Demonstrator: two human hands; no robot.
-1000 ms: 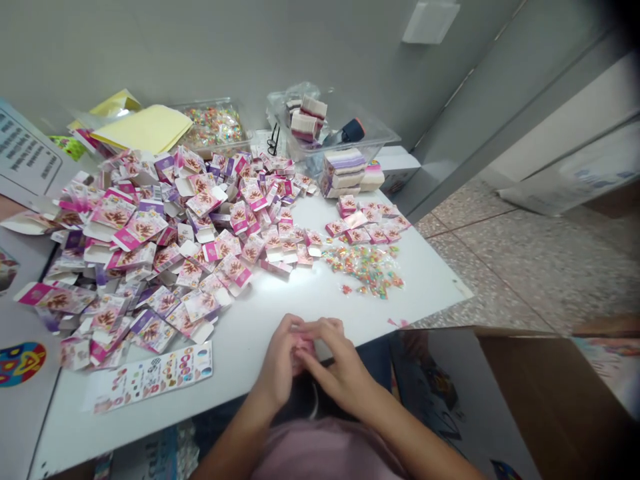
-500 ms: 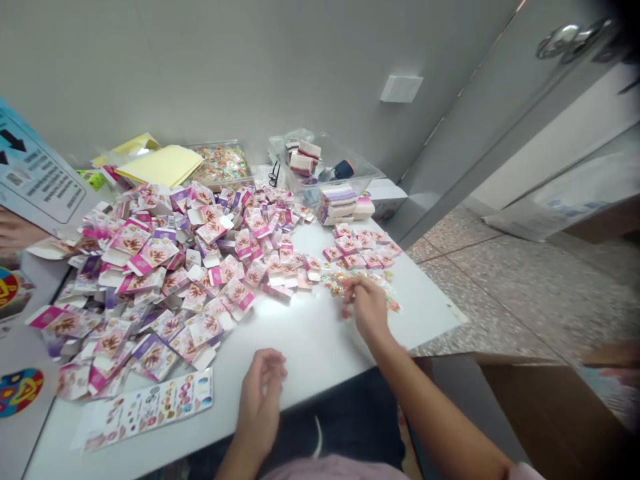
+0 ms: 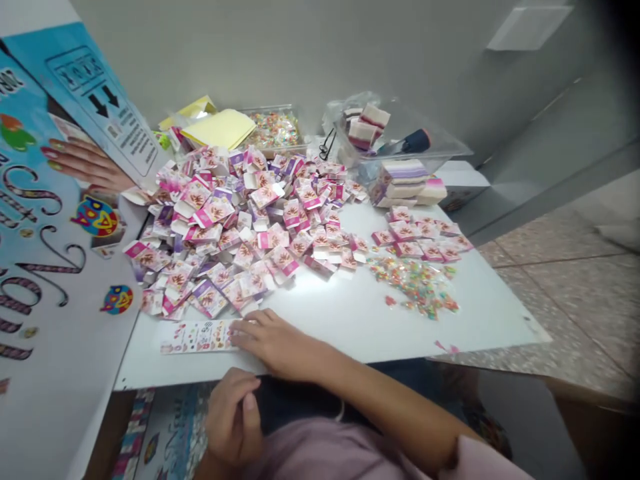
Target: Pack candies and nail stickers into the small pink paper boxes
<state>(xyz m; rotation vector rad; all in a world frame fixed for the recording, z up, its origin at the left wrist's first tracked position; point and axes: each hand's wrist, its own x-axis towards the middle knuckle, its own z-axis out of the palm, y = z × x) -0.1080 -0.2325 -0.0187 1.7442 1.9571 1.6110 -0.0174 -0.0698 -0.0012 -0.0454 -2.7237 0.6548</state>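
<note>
My right hand lies flat with fingers spread, its fingertips touching the end of the sticker sheet at the near edge of the table. My left hand rests below the table edge, loosely curled and holding nothing. Behind the sheet is a big heap of flat, unfolded boxes, so most of the folding seems not done. Only a few closed boxes lie in rows at the right, beside small sweets.

Bare table between box pile and beads.
</note>
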